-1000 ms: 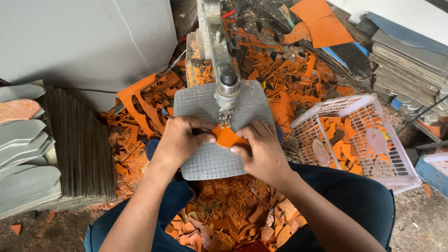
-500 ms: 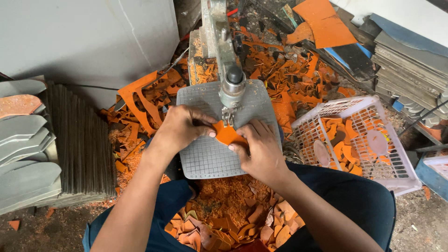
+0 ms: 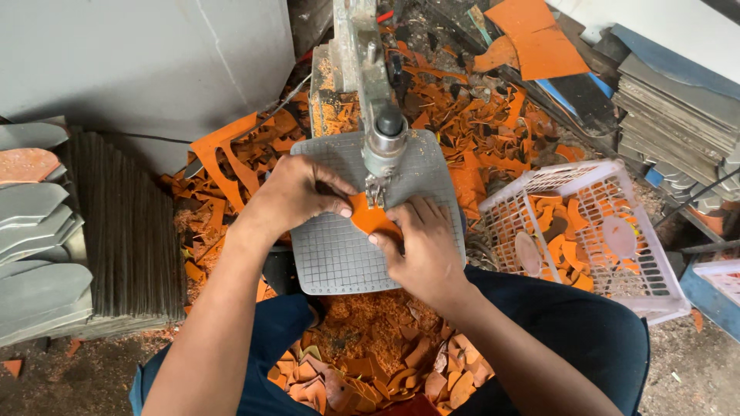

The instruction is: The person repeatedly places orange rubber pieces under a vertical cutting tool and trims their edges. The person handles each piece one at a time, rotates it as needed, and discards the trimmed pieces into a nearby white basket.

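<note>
A small orange sheet piece (image 3: 371,219) lies on the grey gridded machine table (image 3: 339,254), right under the machine's cutting head (image 3: 383,146). My left hand (image 3: 297,194) pinches the piece's left edge with thumb and fingers. My right hand (image 3: 422,245) presses flat on its right and near side. Both hands hold the same piece against the table at the blade.
A white plastic basket (image 3: 655,262) with orange cut shapes stands at the right. Orange offcuts (image 3: 370,370) litter the floor around the machine and between my knees. Stacks of grey shaped sheets (image 3: 38,231) rise at the left, grey boards (image 3: 678,108) at the far right.
Both hands have turned and shifted the orange piece slightly under the cutting head; the view has drifted a little, so the machine sits further right.
</note>
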